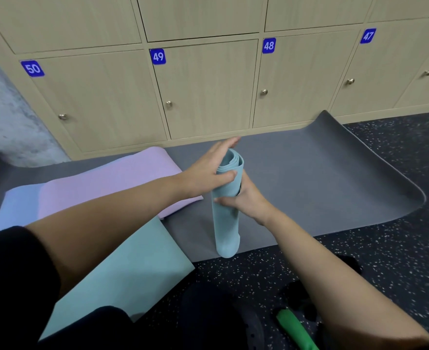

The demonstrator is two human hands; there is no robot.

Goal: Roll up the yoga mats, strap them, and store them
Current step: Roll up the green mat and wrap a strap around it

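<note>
One roll (227, 223) stands upright on the grey mat (309, 185); right hand (248, 198) clamps its middle, left hand (205, 170) presses its top, fingers straight. Left: one pink mat (107, 183), one teal mat (132, 269).

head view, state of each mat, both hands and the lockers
rolled teal mat: rolled, held on end
grey mat: unrolled, far corner curled up
lilac mat: flat
flat teal mat: unrolled
left hand: straight fingers against roll's top
right hand: grips roll's middle
locker doors: closed

Black short sleeve (13, 269), bare forearms (112, 213)
</note>
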